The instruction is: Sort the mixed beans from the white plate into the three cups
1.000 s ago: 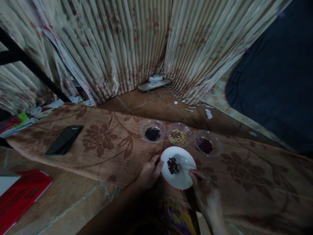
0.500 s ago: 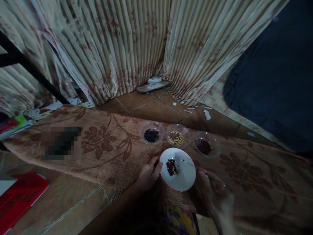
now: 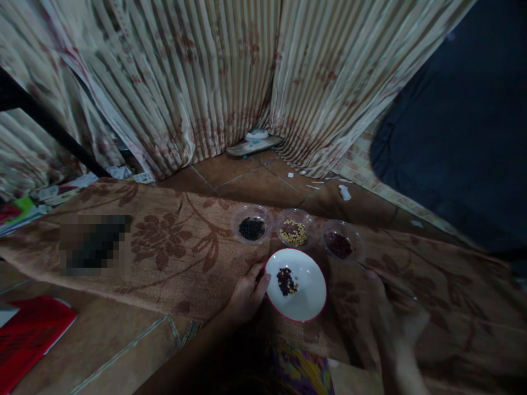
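A white bowl with a red rim (image 3: 310,293) holds a small heap of mixed dark and yellow beans (image 3: 287,281). My left hand (image 3: 250,291) grips the bowl's left rim, thumb at the edge. My right hand (image 3: 391,312), somewhat blurred, is closed on slim metal tweezers (image 3: 405,292), to the right of the bowl and apart from it. Whether their tips hold a bean is too small to tell. Behind the bowl stand three clear plastic cups in a row: one with black beans (image 3: 251,229), one with yellow soybeans (image 3: 293,233), one with dark red beans (image 3: 338,244).
A brown flowered cloth (image 3: 197,285) covers the long, low table. A pixelated dark object (image 3: 96,244) lies on its left part. At the left are a red bag (image 3: 37,334) and papers. Striped curtains (image 3: 197,82) hang behind, with a skateboard (image 3: 255,145) on the tiled floor.
My right hand has drawn the tweezers out of the bowl and moved right and slightly away. My left hand keeps holding the bowl. The view has shifted a little.
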Motion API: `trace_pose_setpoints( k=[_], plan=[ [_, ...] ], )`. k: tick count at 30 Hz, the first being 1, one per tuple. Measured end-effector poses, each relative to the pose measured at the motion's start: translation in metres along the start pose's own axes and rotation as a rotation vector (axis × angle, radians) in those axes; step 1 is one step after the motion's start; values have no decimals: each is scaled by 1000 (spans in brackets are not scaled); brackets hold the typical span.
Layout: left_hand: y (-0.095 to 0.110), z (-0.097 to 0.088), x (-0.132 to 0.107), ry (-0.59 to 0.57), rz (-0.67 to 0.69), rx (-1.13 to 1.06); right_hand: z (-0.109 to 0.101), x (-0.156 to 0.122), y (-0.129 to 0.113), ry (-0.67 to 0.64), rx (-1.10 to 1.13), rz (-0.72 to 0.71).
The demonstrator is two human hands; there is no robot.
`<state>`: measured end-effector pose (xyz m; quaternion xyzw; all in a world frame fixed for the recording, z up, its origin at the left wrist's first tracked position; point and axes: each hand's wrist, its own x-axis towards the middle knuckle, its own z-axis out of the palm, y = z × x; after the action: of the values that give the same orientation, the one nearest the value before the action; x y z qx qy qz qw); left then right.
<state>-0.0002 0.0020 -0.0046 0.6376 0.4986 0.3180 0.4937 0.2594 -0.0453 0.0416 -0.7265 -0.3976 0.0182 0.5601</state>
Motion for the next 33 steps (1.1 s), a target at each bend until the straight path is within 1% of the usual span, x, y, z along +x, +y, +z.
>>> trace_pose_setpoints(
  k=[2,6,7,9,14,17,22,28,33],
  plan=[
    [-1,0,0,7,-2,5,-1,-17,-8,-119,25,70],
    [-2,1,0,-11,-1,9,0,-46,-16,-421,-1,172],
    [-2,1,0,-17,-4,9,0,-51,-16,-471,-11,180],
    [-2,1,0,-25,-9,7,1,-58,-16,-526,-30,167],
    [-2,0,0,-27,0,20,4,-60,-16,-568,-108,20],
    [-3,0,0,-24,2,30,6,-59,-16,-570,-123,-38],
    [-2,0,0,-23,2,34,9,-61,-11,-581,-131,-65],
    [-1,1,-1,-14,-10,32,10,-64,-6,-571,-133,-143],
    [-2,1,0,-7,-5,18,11,-66,-4,-579,-123,-120]
  ],
)
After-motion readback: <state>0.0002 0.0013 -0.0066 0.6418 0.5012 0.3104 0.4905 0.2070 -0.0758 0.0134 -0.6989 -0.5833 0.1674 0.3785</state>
